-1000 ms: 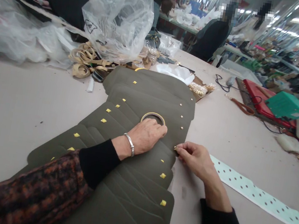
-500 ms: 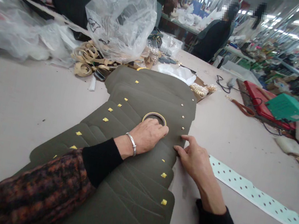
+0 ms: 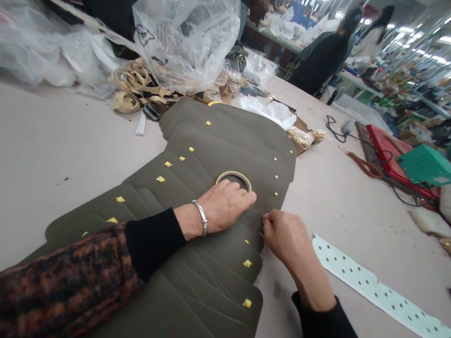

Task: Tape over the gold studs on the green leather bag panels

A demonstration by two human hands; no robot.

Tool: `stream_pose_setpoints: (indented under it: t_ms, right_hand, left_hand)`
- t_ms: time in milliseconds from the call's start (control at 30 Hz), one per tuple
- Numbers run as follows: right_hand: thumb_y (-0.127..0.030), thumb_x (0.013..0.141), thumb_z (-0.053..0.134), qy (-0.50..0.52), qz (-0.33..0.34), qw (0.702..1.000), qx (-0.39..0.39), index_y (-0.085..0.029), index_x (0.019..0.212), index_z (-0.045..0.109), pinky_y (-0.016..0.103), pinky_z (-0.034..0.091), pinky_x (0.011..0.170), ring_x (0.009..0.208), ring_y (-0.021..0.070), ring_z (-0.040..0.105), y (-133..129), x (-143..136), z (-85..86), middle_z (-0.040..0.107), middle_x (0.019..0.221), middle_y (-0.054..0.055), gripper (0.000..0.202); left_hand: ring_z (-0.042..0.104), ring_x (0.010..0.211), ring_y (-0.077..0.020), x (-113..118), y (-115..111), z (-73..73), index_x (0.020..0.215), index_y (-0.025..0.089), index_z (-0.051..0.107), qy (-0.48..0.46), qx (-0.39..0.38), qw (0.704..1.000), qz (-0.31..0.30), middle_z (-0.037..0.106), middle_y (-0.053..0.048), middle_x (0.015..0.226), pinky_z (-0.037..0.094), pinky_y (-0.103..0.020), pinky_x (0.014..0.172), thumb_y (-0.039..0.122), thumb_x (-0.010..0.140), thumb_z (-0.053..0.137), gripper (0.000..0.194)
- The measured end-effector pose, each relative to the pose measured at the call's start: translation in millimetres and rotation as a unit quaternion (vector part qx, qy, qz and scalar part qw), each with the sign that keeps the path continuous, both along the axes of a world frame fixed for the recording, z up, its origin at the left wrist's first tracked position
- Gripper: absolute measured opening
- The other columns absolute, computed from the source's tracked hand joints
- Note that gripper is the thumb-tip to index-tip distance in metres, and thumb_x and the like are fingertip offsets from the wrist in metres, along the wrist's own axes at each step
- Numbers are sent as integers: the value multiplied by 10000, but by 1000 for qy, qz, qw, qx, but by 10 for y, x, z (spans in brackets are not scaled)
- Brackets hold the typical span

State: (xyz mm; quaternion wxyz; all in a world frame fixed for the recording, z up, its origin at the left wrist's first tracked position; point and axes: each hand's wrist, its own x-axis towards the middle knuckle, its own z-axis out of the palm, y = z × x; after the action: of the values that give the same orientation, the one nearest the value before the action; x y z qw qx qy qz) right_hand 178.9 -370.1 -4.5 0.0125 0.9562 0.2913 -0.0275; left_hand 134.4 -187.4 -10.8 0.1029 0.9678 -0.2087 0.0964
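Note:
My left hand (image 3: 226, 206), with a silver bracelet at the wrist, is closed over the near side of a roll of yellow-edged tape (image 3: 236, 174). The roll rests on overlapping dark olive panels (image 3: 199, 279), laid in a long stepped stack. Small yellow tape pieces (image 3: 247, 263) dot both side edges, and several small metal studs (image 3: 276, 177) sit along the upper right. At the right edge of the stack, below the studs, my right hand (image 3: 286, 233) is closed in a pinch. Its fingertips hide whatever is between them.
A mint strip with dark dots (image 3: 385, 297) lies to the right. Farther back are a green box (image 3: 431, 165), a red case (image 3: 386, 154) and a brown strap (image 3: 361, 163). Clear plastic bags (image 3: 187, 31) and coiled beige straps (image 3: 130, 82) crowd the back left. A person (image 3: 325, 53) is beyond the table.
My right hand's thumb and fingers, spread apart before, have come together in a pinch slightly farther left at the panel edge. My left hand stays on the tape roll.

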Motion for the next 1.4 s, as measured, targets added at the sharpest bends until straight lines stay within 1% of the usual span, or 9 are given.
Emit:
stream_pose_setpoints:
  t_ms: [133, 333, 467, 567, 700, 900, 1067, 1200, 1400]
  right_hand:
    - [-154, 775, 500, 43, -53, 997, 19, -184, 599, 670, 292, 376, 558, 633, 205, 634, 48, 63, 72, 704, 661, 101, 247]
    - [-162, 793, 517, 135, 16, 986, 100, -201, 682, 700, 265, 388, 537, 577, 159, 614, -149, -75, 103, 697, 631, 30, 218]
    - [-240, 847, 540, 69, -19, 951, 301, -203, 994, 700, 287, 486, 639, 687, 163, 655, -216, -174, 100, 735, 832, 37, 220]
    - [-252, 869, 552, 15, 28, 913, 406, -195, 1026, 667, 286, 508, 689, 744, 148, 648, -166, -226, 135, 718, 916, 45, 203]
    - [-165, 883, 526, -25, 126, 909, 398, -186, 968, 641, 276, 491, 711, 778, 138, 619, -69, -255, 160, 685, 901, 43, 145]
    - [-106, 862, 510, -87, 161, 909, 374, -173, 866, 612, 255, 467, 658, 699, 127, 597, -39, -251, 56, 649, 768, 27, 122]
    - [-103, 837, 509, -146, 142, 912, 357, -174, 816, 600, 241, 447, 599, 633, 120, 578, -33, -262, 18, 622, 701, 17, 117]
    - [-114, 814, 517, -151, 113, 915, 357, -167, 802, 620, 239, 448, 583, 608, 119, 580, -5, -298, 37, 629, 686, 17, 117]
    - [-218, 778, 576, -6, -84, 889, 450, -189, 758, 669, 236, 469, 540, 548, 119, 600, 2, -255, 31, 669, 661, 0, 99]
  left_hand:
    - [570, 791, -201, -14, 27, 13, 933, 169, 541, -11, -24, 1000, -6, 624, -46, 819, 425, -321, 717, 148, 922, 421, 122]
    - [641, 890, -146, -59, 70, 31, 1022, 198, 523, -55, -200, 978, -22, 669, -6, 954, 486, -244, 757, 223, 968, 391, 145]
    - [636, 1017, -142, -105, 47, 58, 1183, 216, 484, -51, -237, 969, -44, 648, -17, 1156, 504, -251, 857, 254, 968, 414, 229]
    - [611, 1097, -153, -130, 13, 66, 1361, 217, 339, -35, -238, 969, -56, 556, -48, 1327, 503, -267, 906, 229, 952, 461, 426]
    - [671, 942, -171, -148, -32, 43, 1368, 178, 313, -19, -237, 970, -48, 636, -66, 1192, 539, -282, 822, 228, 942, 487, 464]
    - [658, 954, -183, -166, -64, 22, 1284, 197, 363, -1, -223, 973, -57, 638, -60, 1111, 534, -291, 796, 246, 959, 431, 336]
    - [646, 852, -181, -156, -79, 49, 1042, 178, 472, 6, -204, 977, -61, 645, -27, 910, 512, -277, 716, 197, 950, 410, 113]
    - [627, 814, -174, -112, -112, 37, 945, 174, 504, -16, -181, 982, -42, 638, -22, 855, 491, -266, 691, 164, 938, 419, 86]
    - [596, 711, -143, -134, -216, 57, 847, 167, 489, -101, -191, 975, -40, 613, -18, 776, 462, -244, 633, 166, 947, 372, 154]
